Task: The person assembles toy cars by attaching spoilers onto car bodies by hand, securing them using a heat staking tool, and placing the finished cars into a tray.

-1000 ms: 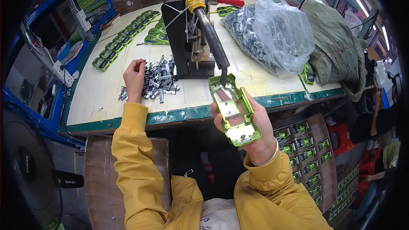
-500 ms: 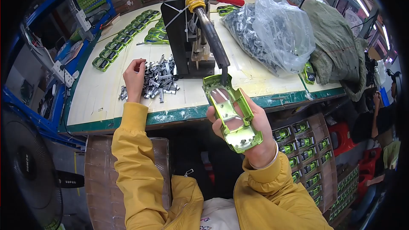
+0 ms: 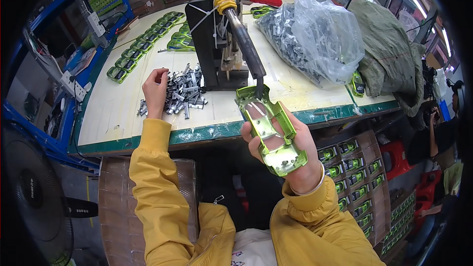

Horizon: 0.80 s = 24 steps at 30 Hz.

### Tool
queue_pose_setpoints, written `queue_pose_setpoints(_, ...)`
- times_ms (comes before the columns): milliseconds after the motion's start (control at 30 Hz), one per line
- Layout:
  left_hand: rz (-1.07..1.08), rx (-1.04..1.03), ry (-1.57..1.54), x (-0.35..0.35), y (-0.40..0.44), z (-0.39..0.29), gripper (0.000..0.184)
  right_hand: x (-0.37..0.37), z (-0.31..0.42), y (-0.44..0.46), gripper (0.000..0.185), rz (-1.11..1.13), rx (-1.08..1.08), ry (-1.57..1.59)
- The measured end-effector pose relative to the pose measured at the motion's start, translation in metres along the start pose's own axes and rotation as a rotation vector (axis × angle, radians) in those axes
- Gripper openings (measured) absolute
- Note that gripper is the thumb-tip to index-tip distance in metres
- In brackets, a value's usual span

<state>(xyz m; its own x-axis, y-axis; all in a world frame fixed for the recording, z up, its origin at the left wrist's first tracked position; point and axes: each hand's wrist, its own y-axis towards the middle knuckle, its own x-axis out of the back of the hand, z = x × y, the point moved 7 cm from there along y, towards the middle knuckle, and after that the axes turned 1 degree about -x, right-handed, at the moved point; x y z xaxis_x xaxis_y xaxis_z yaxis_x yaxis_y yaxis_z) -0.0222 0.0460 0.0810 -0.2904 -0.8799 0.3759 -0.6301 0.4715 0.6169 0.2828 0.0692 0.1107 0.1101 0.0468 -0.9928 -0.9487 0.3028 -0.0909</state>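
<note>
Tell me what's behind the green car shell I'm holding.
Your right hand is behind the green car shell, partly visible around its sides and through an opening. The rest of the hand is covered by the shell.

You're holding a glossy plastic-looking shell [image 3: 265, 128], your cloth sleeves [image 3: 160, 187] are looking matt, metallic-looking parts [image 3: 185, 90] are gleaming

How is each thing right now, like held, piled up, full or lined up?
Green car shell, held, hollow side showing.
Right hand, gripping that shell.
Silvery parts, piled loosely.
Left hand, curled at the pile's edge; whether it holds anything is hidden.
Clear bag, bulging with grey parts.
Green toy cars, lined up in a row.
Fan, on or off unclear.
</note>
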Motion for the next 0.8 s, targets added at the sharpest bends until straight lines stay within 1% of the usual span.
queue_pose_setpoints(567,-0.029,-0.045,0.002,0.002,0.0,-0.006,0.01,0.0,0.001,-0.002,0.038,0.01,-0.027,0.087)
queue_pose_setpoints(667,-0.07,-0.078,0.007,0.005,-0.001,-0.013,0.01,-0.001,0.0,-0.003,0.038,0.011,-0.023,0.095)
queue_pose_setpoints(733,-0.154,-0.094,0.054,0.013,-0.002,-0.018,0.01,-0.003,-0.001,-0.003,0.038,0.004,-0.026,0.102)
queue_pose_setpoints(767,-0.151,-0.095,0.052,0.014,-0.002,-0.02,0.01,-0.003,-0.001,-0.003,0.038,-0.002,-0.027,0.11)
queue_pose_setpoints(800,-0.217,-0.107,0.066,0.019,-0.003,-0.023,0.01,-0.002,-0.001,-0.003,0.038,-0.002,-0.021,0.113)
